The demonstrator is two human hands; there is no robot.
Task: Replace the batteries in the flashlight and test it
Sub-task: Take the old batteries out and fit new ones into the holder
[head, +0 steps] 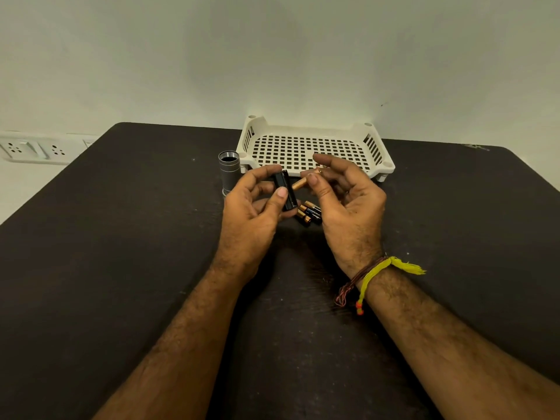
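both hands sit at frame centre over the bench (121, 268). left hand (251, 219) is clamped on the black holder (286, 189), thumb on its near face and fingers curled behind. right hand (348, 204) pinches a battery (300, 184) between thumb and forefinger, its copper end pointing at the holder's side and close to touching it; whether it has entered a slot i cannot tell.

the step in hand looks like loading a cell into the holder. to do it well: keep the holder still with an open slot turned towards the right hand, check the polarity mark in that slot, lead with the end that meets the spring, then press the other end down until it seats flat. grip near the battery's tail so the thumb does not block the slot.

just beyond the hands, between them, more batteries (310, 213) lie loose on the bench. farther, left of centre, the flashlight (229, 172) body stands upright, open threaded end up, beside the white tray (375, 159) at the bench's back edge.
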